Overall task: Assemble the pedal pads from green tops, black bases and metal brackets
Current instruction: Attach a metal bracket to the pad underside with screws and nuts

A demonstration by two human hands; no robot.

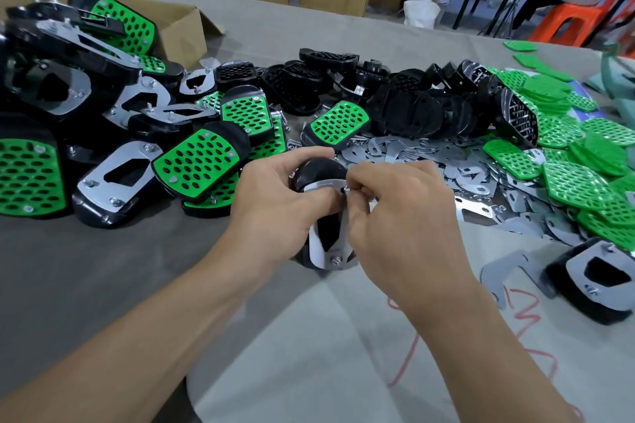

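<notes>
My left hand (280, 196) grips a pedal pad (318, 172) turned underside up, its black base topped by a metal bracket (318, 244). My right hand (395, 206) pinches a small fastener (344, 189) at the bracket's upper hole. A nut sits on the bracket's lower end. Loose green tops (584, 148) lie heaped at the right, black bases (395, 103) at the middle back, flat metal brackets (446, 165) between them. Finished pads (202, 161) pile up at the left.
A cardboard box (178, 24) with more pads stands at the back left, more cartons behind it. One assembled pad (594, 278) and a loose bracket (501, 271) lie near my right forearm. An orange stool (570, 24) stands beyond the table.
</notes>
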